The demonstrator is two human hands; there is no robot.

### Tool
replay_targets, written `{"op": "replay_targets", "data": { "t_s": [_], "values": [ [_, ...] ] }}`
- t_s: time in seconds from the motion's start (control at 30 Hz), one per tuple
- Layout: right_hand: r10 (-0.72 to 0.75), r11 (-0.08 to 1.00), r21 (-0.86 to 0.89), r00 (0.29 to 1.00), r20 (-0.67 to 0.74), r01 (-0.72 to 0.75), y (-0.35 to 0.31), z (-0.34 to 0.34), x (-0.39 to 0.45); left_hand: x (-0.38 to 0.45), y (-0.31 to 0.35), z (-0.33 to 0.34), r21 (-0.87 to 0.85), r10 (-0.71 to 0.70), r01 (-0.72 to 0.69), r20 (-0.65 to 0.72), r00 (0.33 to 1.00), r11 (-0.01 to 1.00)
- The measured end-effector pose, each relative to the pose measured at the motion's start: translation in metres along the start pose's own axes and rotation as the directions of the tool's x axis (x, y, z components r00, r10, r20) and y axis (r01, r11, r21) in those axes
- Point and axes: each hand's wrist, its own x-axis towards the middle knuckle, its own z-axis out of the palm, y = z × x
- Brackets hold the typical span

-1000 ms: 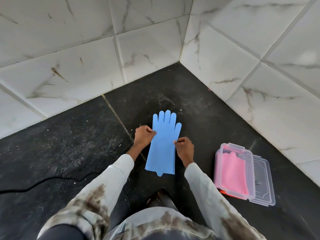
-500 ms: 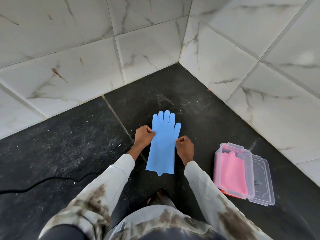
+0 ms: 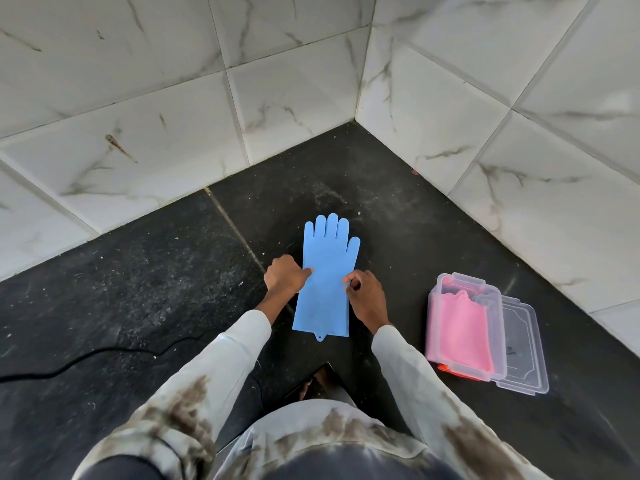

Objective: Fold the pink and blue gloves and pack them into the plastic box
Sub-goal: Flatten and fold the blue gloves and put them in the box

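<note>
A blue glove lies flat on the dark floor, fingers pointing away from me toward the wall corner. My left hand pinches its left edge at mid-length. On the opposite edge, at about the same height, my right hand pinches the glove. To the right stands the clear plastic box, with a folded pink glove lying inside it.
The box's clear lid lies flat against the box's right side. A black cable runs across the floor at the left. White marble-tiled walls meet in a corner beyond the glove. My knees and feet sit close below it.
The glove's cuff end has settled flat and straight. Both hands stay at the glove's sides, with the fingers pinching the edges more clearly now.
</note>
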Motion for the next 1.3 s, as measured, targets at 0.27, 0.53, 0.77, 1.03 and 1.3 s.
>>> {"op": "replay_targets", "data": {
  "t_s": [0.27,0.53,0.77,1.03,1.3],
  "values": [
    [-0.024,0.999,-0.022,0.998,0.061,0.025,0.0,-0.001,-0.007,0.001,-0.007,-0.001,-0.233,0.0,0.048,0.201,0.98,0.971],
    [-0.039,0.999,-0.014,0.999,0.014,0.039,0.001,0.002,-0.008,-0.011,-0.012,-0.006,-0.524,0.067,0.053,0.208,0.976,0.85],
    [-0.094,0.991,-0.092,0.995,0.01,0.095,0.004,-0.002,-0.013,-0.013,-0.031,-0.011,-0.107,0.484,-0.475,0.307,0.819,0.873],
    [-0.173,0.973,-0.155,0.985,0.0,0.171,0.011,-0.003,-0.021,-0.02,-0.034,-0.004,0.48,0.661,-0.688,0.26,0.704,0.544],
    [-0.249,0.937,-0.241,0.968,0.042,0.251,0.012,-0.006,-0.029,-0.026,-0.014,0.002,0.071,0.542,-0.543,0.036,0.839,0.836]
  ]
}}
